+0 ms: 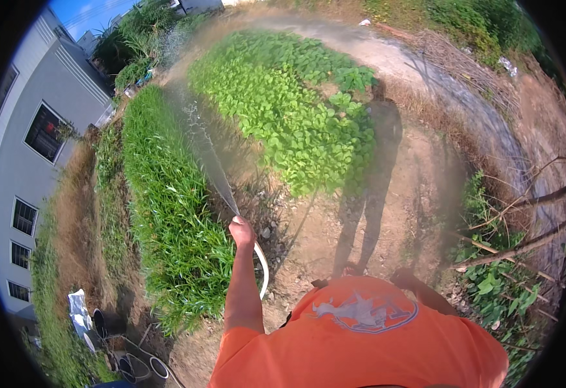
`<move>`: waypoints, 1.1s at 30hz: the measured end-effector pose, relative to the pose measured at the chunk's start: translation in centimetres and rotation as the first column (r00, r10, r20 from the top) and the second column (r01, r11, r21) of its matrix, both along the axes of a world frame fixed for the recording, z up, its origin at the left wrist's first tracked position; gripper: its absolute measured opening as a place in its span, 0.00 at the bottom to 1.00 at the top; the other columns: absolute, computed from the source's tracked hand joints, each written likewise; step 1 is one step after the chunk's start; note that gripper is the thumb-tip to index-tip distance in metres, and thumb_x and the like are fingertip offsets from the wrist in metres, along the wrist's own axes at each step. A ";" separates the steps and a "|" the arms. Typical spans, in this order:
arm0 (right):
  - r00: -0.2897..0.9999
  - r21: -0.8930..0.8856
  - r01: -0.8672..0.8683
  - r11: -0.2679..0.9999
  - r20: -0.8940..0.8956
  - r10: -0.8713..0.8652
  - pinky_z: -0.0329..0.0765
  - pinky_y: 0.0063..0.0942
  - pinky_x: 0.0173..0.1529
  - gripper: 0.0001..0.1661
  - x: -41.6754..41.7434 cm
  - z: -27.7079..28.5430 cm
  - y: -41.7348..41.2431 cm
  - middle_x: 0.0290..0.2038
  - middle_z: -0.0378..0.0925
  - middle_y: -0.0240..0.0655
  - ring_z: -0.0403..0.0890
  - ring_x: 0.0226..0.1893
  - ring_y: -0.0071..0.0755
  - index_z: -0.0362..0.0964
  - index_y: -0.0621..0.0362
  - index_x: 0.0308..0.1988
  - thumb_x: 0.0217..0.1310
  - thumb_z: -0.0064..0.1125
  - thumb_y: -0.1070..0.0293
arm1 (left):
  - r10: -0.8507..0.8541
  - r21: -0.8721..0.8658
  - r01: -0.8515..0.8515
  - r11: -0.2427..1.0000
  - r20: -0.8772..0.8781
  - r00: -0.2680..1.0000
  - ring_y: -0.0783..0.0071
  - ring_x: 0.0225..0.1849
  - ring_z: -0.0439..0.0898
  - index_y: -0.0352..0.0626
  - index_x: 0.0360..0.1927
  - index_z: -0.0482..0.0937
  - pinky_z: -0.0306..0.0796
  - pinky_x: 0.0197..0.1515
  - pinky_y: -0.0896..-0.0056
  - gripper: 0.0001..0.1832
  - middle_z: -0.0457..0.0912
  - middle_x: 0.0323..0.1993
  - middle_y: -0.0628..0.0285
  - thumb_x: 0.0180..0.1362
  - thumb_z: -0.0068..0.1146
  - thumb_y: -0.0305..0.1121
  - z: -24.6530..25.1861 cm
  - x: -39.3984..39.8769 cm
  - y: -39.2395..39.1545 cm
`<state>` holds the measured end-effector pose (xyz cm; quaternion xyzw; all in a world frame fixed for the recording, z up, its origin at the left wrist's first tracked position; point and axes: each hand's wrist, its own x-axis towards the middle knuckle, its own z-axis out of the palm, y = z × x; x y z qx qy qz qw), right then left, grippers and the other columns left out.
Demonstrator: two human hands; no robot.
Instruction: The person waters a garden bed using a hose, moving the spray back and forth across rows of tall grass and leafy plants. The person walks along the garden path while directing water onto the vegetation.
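My left hand (242, 231) is closed around the end of a pale garden hose (264, 269), and a fan of water (215, 172) sprays from it, away from me. The hose curves down behind my forearm towards my body. To the left of the hand grows a bed of narrow-leaved green plants (166, 194). Ahead and to the right lies a bed of broad-leaved light green plants (292, 126). Low at my right side, my right hand (403, 279) hangs in shade near my orange shirt; its fingers are too dark to make out.
Bare soil with small stones (302, 233) lies before my feet. Dry branches (520, 252) stick in from the right over green plants. A curved pale path (477, 106) runs beyond the beds. Black buckets (130, 367) and a coiled hose (159, 367) are at the lower left, below a grey building (30, 131).
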<state>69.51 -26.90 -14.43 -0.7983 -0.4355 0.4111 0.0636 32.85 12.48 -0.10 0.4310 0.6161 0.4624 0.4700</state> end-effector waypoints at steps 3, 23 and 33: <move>1.000 0.024 -0.025 0.999 0.001 0.025 0.73 0.36 0.43 0.18 0.2 -0.8 0.0 0.30 0.77 0.49 0.78 0.34 0.47 0.77 0.59 0.28 0.44 0.57 0.54 | -0.036 -0.002 0.036 0.999 -0.015 0.999 0.77 0.04 0.58 0.45 0.14 0.56 0.52 0.05 0.72 0.16 0.58 0.05 0.67 0.57 0.34 0.33 -0.6 -0.2 -0.2; 0.998 -0.037 0.014 0.999 -0.065 -0.016 0.73 0.36 0.42 0.18 -0.4 -1.1 -0.5 0.30 0.77 0.49 0.78 0.34 0.49 0.77 0.58 0.28 0.42 0.55 0.55 | -0.121 -0.161 0.119 0.980 -0.005 0.993 0.74 0.04 0.57 0.44 0.12 0.57 0.52 0.05 0.71 0.19 0.58 0.05 0.65 0.58 0.33 0.37 -5.1 -0.3 -3.8; 1.000 0.010 0.019 1.000 -0.024 -0.019 0.73 0.36 0.43 0.18 -1.6 1.1 -0.1 0.30 0.77 0.50 0.78 0.35 0.49 0.77 0.58 0.28 0.42 0.55 0.55 | -0.147 -0.259 0.120 0.958 -0.088 0.985 0.68 0.04 0.65 0.36 0.11 0.63 0.58 0.07 0.67 0.23 0.64 0.05 0.59 0.58 0.33 0.39 -6.9 -1.1 -4.8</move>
